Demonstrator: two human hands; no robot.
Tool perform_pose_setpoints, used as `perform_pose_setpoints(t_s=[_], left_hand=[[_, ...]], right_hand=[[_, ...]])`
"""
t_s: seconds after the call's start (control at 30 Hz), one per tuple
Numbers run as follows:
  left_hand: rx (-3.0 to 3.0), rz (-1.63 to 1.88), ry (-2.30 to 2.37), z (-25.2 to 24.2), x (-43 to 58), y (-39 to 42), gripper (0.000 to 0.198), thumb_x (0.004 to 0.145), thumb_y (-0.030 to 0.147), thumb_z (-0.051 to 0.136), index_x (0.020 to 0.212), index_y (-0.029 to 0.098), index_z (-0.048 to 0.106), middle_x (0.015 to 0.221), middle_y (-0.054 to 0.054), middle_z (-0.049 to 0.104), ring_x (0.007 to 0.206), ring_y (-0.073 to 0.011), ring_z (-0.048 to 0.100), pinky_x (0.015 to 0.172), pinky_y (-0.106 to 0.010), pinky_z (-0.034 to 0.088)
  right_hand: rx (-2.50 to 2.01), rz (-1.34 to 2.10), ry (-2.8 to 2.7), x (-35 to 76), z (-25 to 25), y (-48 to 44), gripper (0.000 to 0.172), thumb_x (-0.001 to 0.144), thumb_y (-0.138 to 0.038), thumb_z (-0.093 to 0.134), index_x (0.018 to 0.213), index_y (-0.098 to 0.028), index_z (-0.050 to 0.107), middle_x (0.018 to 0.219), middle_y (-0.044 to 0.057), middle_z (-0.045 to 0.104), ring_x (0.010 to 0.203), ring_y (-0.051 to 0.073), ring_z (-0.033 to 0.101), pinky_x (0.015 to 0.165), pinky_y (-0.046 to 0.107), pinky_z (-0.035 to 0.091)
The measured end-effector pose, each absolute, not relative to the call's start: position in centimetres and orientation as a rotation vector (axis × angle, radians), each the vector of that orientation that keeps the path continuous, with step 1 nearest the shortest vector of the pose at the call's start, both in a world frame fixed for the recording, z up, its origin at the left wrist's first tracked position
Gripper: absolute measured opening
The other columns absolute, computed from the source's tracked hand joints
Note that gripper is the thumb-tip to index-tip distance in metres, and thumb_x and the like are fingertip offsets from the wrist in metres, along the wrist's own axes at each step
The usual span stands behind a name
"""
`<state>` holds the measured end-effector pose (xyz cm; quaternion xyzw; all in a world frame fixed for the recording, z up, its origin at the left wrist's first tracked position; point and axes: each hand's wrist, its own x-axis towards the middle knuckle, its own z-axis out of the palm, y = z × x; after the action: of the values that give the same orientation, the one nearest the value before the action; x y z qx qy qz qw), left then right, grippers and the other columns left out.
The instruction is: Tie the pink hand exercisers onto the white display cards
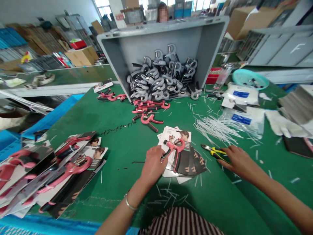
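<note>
My left hand (153, 164) presses on the black handle of a pink hand gripper (174, 150) that lies on a printed backing card (182, 156), top of a small stack of cards. Its fingers are curled over the handle. My right hand (236, 160) rests on the green table (117, 143) and closes on the yellow-handled cutting pliers (212, 150), whose jaws point left toward the card. A pile of white cable ties (215, 129) lies just beyond the pliers.
A tilted grey bin (137, 49) of grey hand grippers stands at the back. Loose pink grippers (149, 112) lie in front of it. Carded pink grippers (49, 173) are piled at the left. Plastic bags (242, 107) and white gloves (283, 125) sit at the right. Another person stands behind the bin.
</note>
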<state>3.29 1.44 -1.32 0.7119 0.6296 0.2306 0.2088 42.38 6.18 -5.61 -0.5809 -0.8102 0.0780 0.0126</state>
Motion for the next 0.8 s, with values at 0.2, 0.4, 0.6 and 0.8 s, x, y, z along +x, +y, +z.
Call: perform_pose_setpoints(t_s=[0.2, 0.4, 0.6, 0.8], left_hand=[[1.199, 0.912, 1.563, 0.5, 1.0, 1.4, 0.019, 0.079, 0.031, 0.066, 0.092, 0.018, 0.059, 0.092, -0.002, 0.062, 0.075, -0.0158, 0.060, 0.067, -0.028, 0.049], [0.786, 1.016, 1.263, -2.2, 2.6, 0.9, 0.043, 0.082, 0.040, 0.064, 0.118, 0.022, 0.049, 0.082, 0.003, 0.055, 0.047, -0.0062, 0.046, 0.037, -0.017, 0.033], [0.862, 1.038, 1.310, -3.6, 3.0, 0.9, 0.042, 0.084, 0.040, 0.062, 0.120, 0.026, 0.047, 0.098, 0.000, 0.060, 0.051, -0.0061, 0.049, 0.039, -0.017, 0.036], [0.872, 1.008, 1.328, -3.9, 2.7, 0.9, 0.040, 0.084, 0.042, 0.062, 0.119, 0.028, 0.049, 0.082, 0.003, 0.058, 0.047, -0.0073, 0.047, 0.037, -0.018, 0.035]], right_hand=[[-1.753, 1.524, -1.689, 39.4, -1.7, 5.2, 0.050, 0.091, -0.060, 0.044, 0.115, -0.019, 0.060, 0.100, 0.012, 0.067, 0.079, 0.024, 0.064, 0.064, 0.034, 0.052], [-1.385, 1.540, -2.028, 32.1, -0.8, 3.2, 0.034, 0.093, -0.045, 0.050, 0.116, -0.020, 0.052, 0.093, 0.007, 0.065, 0.074, 0.021, 0.061, 0.065, 0.034, 0.051], [-1.164, 0.238, -2.732, 30.0, -0.7, 5.3, 0.060, 0.084, -0.019, 0.057, 0.142, -0.021, 0.042, 0.118, 0.016, 0.058, 0.100, 0.032, 0.052, 0.087, 0.049, 0.042], [-1.173, 0.063, -2.841, 28.5, 1.6, 5.9, 0.060, 0.085, -0.036, 0.061, 0.141, -0.023, 0.045, 0.113, 0.015, 0.058, 0.097, 0.033, 0.048, 0.083, 0.048, 0.040]])
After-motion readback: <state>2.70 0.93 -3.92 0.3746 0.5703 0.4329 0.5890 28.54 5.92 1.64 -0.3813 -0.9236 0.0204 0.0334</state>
